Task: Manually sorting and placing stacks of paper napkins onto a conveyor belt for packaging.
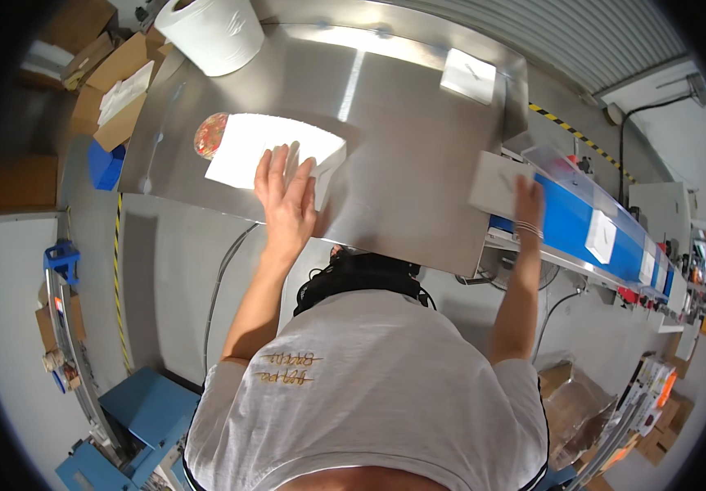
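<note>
Showing blurred at the right end of the metal desk (pixel 402 164), a white box (pixel 496 182) is bordering the near end of a blue belt (pixel 566 214); whether it is resting on the metal or hanging just above it, I cannot tell. The right hand (pixel 530 203) is meeting the box's right side, a pale band circling its wrist. Blur is hiding its fingers, so I cannot tell how far its grip is closing or whether it is truly holding the box. On the left part of the desk a long white block (pixel 259 135) is lying near the front edge. The left hand (pixel 289 196) is resting over it, its grip opening out, with the fingers stretching across the top, slightly apart. A red, multicoloured rounded thing (pixel 209 136) is poking out at the block's left end. Another small carton (pixel 469 75) is sitting at the desk's far right corner, and a white roll (pixel 212 37) is standing at the far left. Along the belt, more white cartons (pixel 601 236) are lying in a row, and a clear guard (pixel 561 168) is running along the far side. Beyond the desk's left end, an open cardboard box (pixel 117 92) is holding something white, and a blue object (pixel 106 165) is sitting below it. Striped tape (pixel 119 286) is running along the floor.
</note>
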`<state>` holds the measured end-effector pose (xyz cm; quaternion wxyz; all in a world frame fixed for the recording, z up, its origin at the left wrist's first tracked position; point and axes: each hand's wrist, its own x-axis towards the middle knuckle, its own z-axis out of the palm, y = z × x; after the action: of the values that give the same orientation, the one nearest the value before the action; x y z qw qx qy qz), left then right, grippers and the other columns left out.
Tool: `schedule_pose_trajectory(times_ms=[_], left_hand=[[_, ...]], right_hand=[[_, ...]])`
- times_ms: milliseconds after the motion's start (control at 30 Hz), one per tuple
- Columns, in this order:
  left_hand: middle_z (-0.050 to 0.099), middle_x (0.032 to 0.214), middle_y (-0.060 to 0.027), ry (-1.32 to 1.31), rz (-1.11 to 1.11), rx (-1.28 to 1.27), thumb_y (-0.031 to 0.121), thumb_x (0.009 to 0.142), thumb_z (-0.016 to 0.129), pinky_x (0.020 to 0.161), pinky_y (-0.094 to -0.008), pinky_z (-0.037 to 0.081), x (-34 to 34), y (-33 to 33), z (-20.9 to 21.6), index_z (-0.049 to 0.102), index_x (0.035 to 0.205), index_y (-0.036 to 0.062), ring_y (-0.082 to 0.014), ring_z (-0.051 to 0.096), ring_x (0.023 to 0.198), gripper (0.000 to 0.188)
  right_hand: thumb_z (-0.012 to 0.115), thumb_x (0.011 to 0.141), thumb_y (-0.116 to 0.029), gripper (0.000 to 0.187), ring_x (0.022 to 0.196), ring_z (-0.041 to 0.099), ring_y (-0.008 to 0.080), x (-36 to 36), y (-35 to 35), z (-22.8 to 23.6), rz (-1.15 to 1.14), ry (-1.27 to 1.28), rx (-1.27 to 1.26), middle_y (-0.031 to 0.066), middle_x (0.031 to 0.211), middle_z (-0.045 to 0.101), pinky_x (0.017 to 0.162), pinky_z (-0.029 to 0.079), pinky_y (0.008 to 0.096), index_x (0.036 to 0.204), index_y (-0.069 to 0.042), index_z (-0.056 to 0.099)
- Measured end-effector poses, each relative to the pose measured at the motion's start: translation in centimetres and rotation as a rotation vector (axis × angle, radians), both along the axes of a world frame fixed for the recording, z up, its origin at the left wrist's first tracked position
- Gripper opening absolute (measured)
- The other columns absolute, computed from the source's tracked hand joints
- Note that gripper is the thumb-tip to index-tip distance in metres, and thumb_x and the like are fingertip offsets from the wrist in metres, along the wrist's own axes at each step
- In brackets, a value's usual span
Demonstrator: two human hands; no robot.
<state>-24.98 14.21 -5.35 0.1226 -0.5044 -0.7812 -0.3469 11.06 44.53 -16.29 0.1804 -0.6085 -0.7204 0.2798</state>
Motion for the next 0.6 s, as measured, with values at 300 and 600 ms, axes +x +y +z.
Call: schedule_pose_trajectory(times_ms=[300,600], left_hand=[[0.043,0.138,-0.0133,-0.033,-0.063,0.000,0.000,0.076,0.065,0.107,-0.0482,0.022,0.2,-0.1,0.4,0.070,0.103,0.0103,-0.0389,0.029,0.132,0.029],[0.034,0.143,-0.0211,-0.118,-0.004,-0.029,0.021,0.086,0.063,0.107,-0.0520,0.022,-0.5,0.0,1.1,0.060,0.120,0.0096,-0.0422,0.023,0.135,0.037]], right_hand=[[0.076,0.073,-0.022,0.045,0.093,0.058,0.0288,-13.9,-7.3,6.8,0.633,0.178,0.526,0.0111,0.110,0.057,0.084,0.046,0.0398,0.114,-0.014,0.059],[0.069,0.085,-0.028,0.036,0.108,0.053,0.0160,-24.2,-11.7,8.2,0.895,0.589,-0.414,0.0075,0.123,0.054,0.089,0.045,0.0301,0.112,-0.008,0.057]])
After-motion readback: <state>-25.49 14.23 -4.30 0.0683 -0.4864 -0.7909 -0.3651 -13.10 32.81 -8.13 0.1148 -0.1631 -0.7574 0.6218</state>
